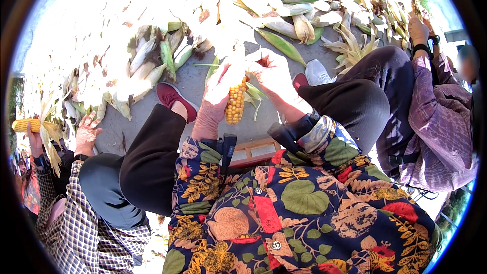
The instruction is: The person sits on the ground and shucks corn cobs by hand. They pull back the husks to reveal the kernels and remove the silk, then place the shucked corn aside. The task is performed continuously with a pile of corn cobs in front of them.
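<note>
My left hand [222, 80] is wrapped around the upper part of a yellow corn ear [236, 104]. The cob's bare kernels point down toward my lap. Beside it, my right hand [272, 74] has its fingers curled in, with the fingertips against the upper side of the ear. Strong glare there hides whether they pinch any husk. Pale green husk strips [254, 94] hang between the cob and my right wrist. Above my hands, the husk is washed out to white.
Unhusked ears and loose husks [148, 59] are heaped ahead on the grey floor [125, 129]. A wooden-framed seat [251, 150] shows below my wrists. At left, a co-worker's hand [35, 137] holds a part-husked ear [26, 125]. Another co-worker's hand [417, 30] is at right.
</note>
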The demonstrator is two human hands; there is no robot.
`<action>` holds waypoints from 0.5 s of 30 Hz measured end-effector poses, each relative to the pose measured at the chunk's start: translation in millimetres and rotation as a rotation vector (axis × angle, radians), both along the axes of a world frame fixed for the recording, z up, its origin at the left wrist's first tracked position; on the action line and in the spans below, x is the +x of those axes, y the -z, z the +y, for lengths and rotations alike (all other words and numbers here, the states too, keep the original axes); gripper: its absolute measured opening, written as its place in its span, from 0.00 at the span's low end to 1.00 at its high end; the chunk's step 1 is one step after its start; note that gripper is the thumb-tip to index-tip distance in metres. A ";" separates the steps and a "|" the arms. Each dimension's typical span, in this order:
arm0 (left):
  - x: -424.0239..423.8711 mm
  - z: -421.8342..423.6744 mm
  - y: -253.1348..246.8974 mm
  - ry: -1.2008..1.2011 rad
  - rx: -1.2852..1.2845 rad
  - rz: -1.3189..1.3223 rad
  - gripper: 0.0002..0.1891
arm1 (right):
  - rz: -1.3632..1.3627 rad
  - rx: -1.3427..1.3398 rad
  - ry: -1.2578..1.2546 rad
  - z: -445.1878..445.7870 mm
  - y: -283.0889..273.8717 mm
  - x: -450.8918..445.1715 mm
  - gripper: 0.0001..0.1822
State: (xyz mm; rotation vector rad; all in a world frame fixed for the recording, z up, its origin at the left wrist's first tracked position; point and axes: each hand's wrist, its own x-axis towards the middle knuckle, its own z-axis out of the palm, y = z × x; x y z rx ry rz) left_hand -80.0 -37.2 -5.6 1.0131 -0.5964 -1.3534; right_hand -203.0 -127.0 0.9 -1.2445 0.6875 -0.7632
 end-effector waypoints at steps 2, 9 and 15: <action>0.7 2.3 -7.3 -0.020 0.029 -0.040 0.16 | 0.020 0.033 -0.028 -5.0 -1.4 -0.2 0.03; -2.8 -0.2 -2.8 -0.098 0.083 -0.305 0.17 | 0.627 -0.653 0.008 -2.3 -11.0 -1.8 0.04; -5.8 1.0 -11.5 -0.067 0.041 -0.100 0.17 | 0.179 0.024 0.184 -14.3 -2.5 -1.5 0.04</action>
